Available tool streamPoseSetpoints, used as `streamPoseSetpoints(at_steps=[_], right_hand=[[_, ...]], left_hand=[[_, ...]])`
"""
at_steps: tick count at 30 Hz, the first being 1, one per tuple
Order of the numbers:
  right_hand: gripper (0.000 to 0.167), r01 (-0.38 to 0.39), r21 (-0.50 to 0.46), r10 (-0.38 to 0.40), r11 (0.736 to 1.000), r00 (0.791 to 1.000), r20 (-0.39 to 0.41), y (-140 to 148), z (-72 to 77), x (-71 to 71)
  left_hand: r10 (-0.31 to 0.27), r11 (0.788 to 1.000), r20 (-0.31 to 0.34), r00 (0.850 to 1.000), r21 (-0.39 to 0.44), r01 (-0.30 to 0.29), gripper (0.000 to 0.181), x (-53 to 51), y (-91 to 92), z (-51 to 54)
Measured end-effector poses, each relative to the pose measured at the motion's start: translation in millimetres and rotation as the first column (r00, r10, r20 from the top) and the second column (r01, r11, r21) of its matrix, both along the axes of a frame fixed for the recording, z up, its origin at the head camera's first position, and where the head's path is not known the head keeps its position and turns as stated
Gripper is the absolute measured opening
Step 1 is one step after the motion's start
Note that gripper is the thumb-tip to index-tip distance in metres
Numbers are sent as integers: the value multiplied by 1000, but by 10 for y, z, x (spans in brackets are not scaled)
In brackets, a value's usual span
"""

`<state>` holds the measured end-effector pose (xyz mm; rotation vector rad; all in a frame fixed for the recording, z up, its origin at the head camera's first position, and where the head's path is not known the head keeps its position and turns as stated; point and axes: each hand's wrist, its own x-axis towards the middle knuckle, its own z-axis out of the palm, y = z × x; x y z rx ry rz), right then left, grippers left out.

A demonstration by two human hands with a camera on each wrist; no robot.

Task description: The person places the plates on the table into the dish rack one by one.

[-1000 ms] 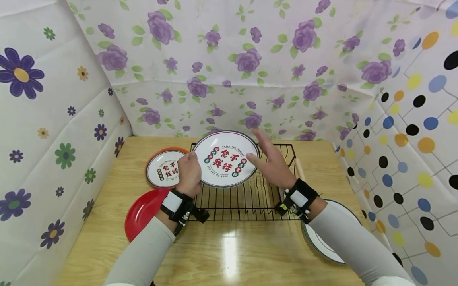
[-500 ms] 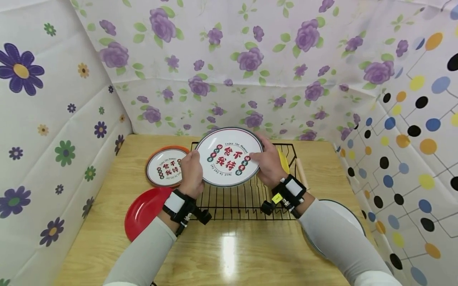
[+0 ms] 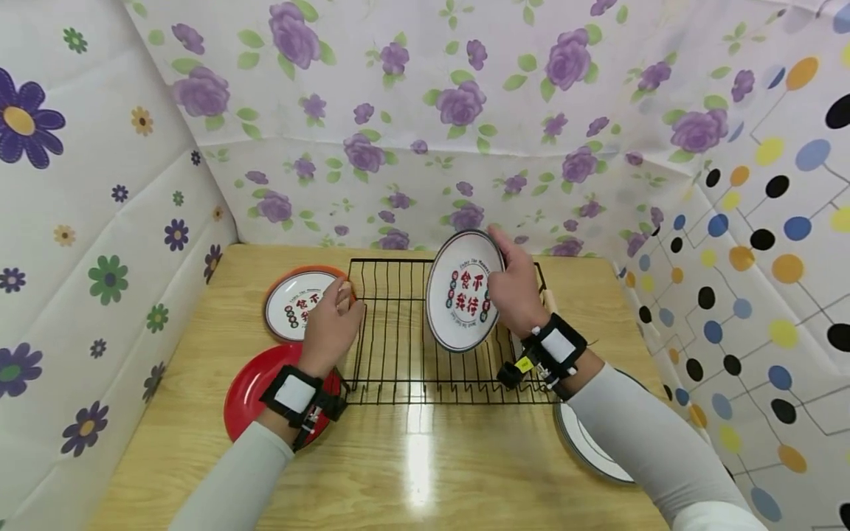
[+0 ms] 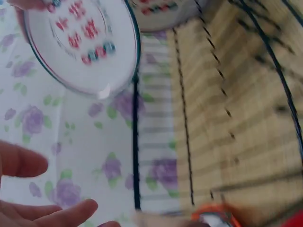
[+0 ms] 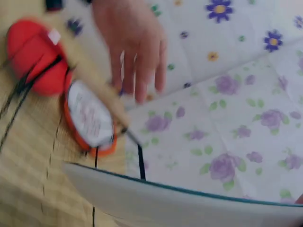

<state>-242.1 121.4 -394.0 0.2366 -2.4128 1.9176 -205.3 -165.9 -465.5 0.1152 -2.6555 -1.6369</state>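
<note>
Wood-grain counter carries a black wire rack. Round white plate with dark rim and red lettering is up in the air over the rack's centre-right, tilted, face toward the wearer. Right hand pinches its right rim, thumb on the face. Left hand is off the plate near the rack's left end, fingers loosely spread, nothing held. One-sided hold could swing: firm pinch, square the plate to the wires, lower slowly.

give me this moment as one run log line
right hand: holds white plate over rack | left hand: empty, near rack's left side | red plate: on table
</note>
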Motion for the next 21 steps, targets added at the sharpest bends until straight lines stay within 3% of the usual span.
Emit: streamPoseSetpoints(at_steps=[3, 6, 15, 21], right_hand=[[87, -24, 145, 32, 989, 998, -55, 38, -55, 32], [85, -19, 272, 48, 962, 994, -99, 67, -110, 51], [82, 21, 484, 67, 875, 984, -165, 145, -273, 26], [78, 113, 593, 36, 797, 972, -233, 217, -382, 4]], left_hand=[[-23, 987, 6, 1000, -158, 23, 73, -6, -108, -132], [-37, 972, 17, 999, -230, 39, 78, -25, -159, -285], [-119, 977, 84, 989, -167, 131, 75, -39, -168, -616], [-127, 984, 45, 991, -116, 131, 71, -29, -132, -708]])
